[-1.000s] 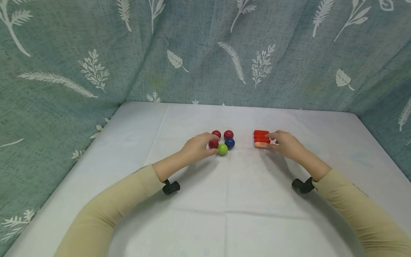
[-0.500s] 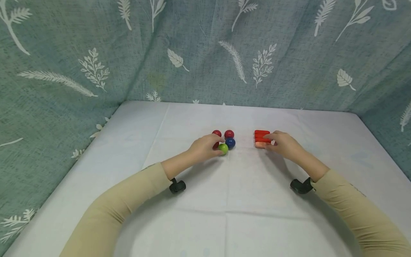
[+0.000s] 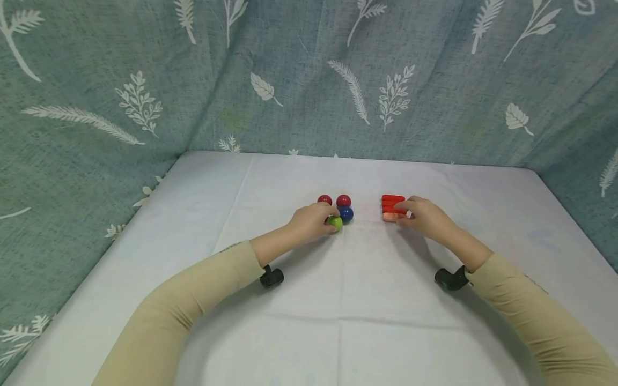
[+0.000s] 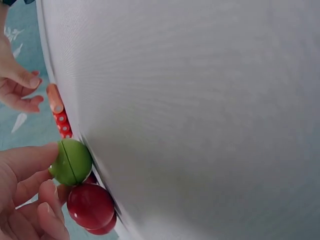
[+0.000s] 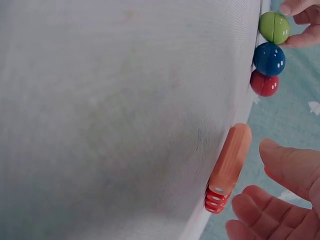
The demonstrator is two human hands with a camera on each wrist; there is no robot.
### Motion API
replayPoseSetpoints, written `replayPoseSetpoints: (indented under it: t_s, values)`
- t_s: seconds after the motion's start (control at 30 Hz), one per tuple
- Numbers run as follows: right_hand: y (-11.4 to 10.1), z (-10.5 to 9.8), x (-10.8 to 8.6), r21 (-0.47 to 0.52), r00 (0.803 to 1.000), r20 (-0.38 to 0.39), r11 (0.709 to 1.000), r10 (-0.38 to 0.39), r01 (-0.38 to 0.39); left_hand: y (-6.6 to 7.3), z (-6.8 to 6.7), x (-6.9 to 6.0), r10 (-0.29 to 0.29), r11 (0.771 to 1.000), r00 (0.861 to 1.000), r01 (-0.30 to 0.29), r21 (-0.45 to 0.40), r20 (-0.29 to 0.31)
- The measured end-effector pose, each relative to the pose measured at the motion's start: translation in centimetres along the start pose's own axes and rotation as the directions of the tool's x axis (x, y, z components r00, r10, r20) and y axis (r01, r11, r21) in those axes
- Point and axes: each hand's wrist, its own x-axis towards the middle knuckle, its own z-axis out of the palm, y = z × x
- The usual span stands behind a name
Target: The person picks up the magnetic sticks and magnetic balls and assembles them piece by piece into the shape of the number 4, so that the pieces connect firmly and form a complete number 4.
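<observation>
My left hand [image 3: 313, 221] pinches a glossy green ball [image 4: 74, 162] between thumb and fingers, at the near side of a cluster of balls. Right beside it sits a blue ball [image 3: 345, 214], with one red ball [image 3: 344, 200] behind. A second red ball [image 3: 324, 199] shows past my left knuckles. In the left wrist view a red ball [image 4: 91, 206] lies close under the left fingers. My right hand [image 3: 427, 217] hovers with parted, bent fingers by a stack of short sticks, holding nothing. The nearest stick is orange [image 5: 231, 160]; the others are red [image 3: 393, 203].
A white cloth [image 3: 309, 332] covers the table, with creases across it. Green leaf-patterned fabric [image 3: 309, 107] hangs at the back and sides. A dark wrist camera [image 3: 272, 277] sits under the left cuff, another camera [image 3: 450, 279] under the right.
My left hand has moved right and closed its fingers on the green ball, covering the red ball beside it. The right hand has barely shifted, and the sticks lie as before.
</observation>
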Motion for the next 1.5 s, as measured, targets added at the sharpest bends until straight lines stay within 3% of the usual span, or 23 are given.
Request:
replayPoseSetpoints:
  t_s: [0.37, 0.67, 0.97, 1.3, 1.5]
  values:
    - [0.2, 0.2, 0.2, -0.007, 0.999, 0.005, 0.999, -0.033, 0.033, -0.1, 0.3, 0.3, -0.021, 0.999, 1.000, 0.022, -0.032, 0.022]
    - [0.2, 0.2, 0.4, -0.027, 0.999, 0.006, 0.998, -0.050, 0.050, 0.0, 0.5, -0.3, 0.001, 0.993, 0.995, 0.011, -0.116, 0.104]
    - [0.1, 0.1, 0.5, -0.035, 0.999, 0.014, 0.999, -0.041, 0.041, -0.1, 0.7, -1.4, 0.003, 0.967, 0.986, 0.039, -0.251, 0.165]
    - [0.0, 0.0, 0.7, -0.035, 0.999, 0.039, 0.999, -0.018, 0.019, -0.8, 0.9, -2.5, -0.017, 0.945, 0.980, 0.081, -0.317, 0.201]
    - [0.0, 0.1, 0.9, -0.044, 0.998, 0.061, 0.999, -0.007, 0.010, -1.1, 0.8, -2.6, -0.047, 0.923, 0.968, 0.136, -0.359, 0.245]
